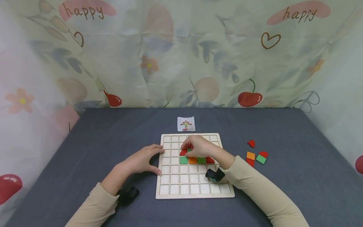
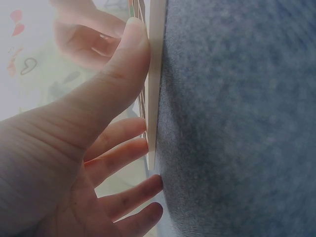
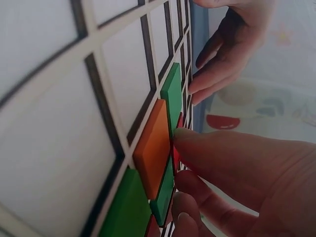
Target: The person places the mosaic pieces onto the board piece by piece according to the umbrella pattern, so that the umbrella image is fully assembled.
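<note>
A pale wooden grid board (image 1: 184, 180) lies on the table. My right hand (image 1: 201, 146) is over its upper middle, pinching a small red tile (image 3: 178, 155) between thumb and fingers; the fingers partly hide it. Beside the thumb sits a red curved-edge tile (image 1: 183, 152). Just below is a row with a green tile (image 1: 183, 160), an orange tile (image 1: 192, 160), another green tile (image 1: 201, 160) and a red tile (image 1: 210, 160). My left hand (image 1: 140, 160) rests at the board's left edge, thumb and fingers spread, touching the rim.
Behind the board lies a small pattern card (image 1: 186, 124) with a coloured arrow-like figure. To the right are several loose tiles: a red one (image 1: 251, 143), an orange square (image 1: 250, 155), a green square (image 1: 261, 159) and more red ones. A patterned cloth (image 1: 181, 63) hangs behind the table.
</note>
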### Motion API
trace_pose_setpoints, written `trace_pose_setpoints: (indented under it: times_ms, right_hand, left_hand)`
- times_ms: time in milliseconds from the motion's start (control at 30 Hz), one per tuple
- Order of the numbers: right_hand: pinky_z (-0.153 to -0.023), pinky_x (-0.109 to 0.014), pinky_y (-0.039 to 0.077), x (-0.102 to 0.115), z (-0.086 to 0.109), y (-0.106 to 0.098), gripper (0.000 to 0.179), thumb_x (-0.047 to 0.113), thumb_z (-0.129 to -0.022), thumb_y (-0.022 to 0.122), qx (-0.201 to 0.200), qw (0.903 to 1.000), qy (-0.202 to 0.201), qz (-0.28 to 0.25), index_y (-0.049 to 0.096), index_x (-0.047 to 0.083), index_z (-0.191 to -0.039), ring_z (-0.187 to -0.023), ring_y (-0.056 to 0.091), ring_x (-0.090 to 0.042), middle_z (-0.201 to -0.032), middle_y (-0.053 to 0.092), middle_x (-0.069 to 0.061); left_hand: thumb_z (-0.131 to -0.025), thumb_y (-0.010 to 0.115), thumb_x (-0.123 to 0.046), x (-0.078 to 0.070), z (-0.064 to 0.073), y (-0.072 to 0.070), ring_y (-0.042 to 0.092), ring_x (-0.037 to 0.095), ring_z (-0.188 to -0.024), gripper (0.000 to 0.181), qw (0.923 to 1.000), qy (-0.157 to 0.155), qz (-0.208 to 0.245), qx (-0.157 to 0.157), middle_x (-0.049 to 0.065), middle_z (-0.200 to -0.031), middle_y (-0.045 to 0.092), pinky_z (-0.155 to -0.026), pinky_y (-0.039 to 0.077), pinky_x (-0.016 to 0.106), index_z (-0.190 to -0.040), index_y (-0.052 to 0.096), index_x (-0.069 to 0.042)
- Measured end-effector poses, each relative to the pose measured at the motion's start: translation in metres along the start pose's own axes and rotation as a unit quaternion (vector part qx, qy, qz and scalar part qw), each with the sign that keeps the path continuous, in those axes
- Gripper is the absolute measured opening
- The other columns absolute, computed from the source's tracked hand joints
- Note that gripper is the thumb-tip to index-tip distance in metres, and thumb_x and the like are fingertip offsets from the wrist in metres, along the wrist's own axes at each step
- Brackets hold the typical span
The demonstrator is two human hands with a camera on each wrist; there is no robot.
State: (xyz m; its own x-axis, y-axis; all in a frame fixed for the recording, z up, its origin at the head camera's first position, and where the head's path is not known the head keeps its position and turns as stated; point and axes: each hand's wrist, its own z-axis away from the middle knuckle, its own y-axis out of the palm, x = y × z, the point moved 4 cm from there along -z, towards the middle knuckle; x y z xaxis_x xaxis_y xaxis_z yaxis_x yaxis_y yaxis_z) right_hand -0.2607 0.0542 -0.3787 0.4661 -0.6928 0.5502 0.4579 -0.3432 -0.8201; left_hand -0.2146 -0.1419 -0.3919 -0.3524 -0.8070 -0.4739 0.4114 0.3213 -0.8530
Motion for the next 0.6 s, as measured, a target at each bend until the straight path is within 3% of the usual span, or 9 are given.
trace_pose_setpoints:
  times_ms: [267,600]
  right_hand:
    - [-0.071,-0.025,0.048,-0.009,0.014,-0.019,0.023,0.012,-0.084,0.067,-0.015,0.9989,0.014,-0.041,0.069,0.007,-0.106,-0.08,0.056,-0.017,-0.101,0.065,-0.008]
    - [-0.065,-0.025,0.046,-0.053,0.051,-0.054,0.028,0.014,-0.084,0.067,-0.081,0.9953,0.04,-0.035,0.066,0.003,-0.11,-0.074,0.056,-0.016,-0.093,0.065,-0.009]
  left_hand:
    - [-0.069,0.08,-0.04,0.001,0.0,0.001,0.038,0.032,-0.133,0.081,1.0,-0.001,-0.002,-0.004,0.013,-0.146,0.039,-0.107,0.034,0.049,-0.135,0.048,-0.007]
    - [-0.068,0.08,-0.04,0.001,0.0,0.001,0.039,0.031,-0.133,0.081,1.0,-0.004,0.001,-0.007,0.013,-0.146,0.04,-0.108,0.035,0.048,-0.135,0.048,-0.007]
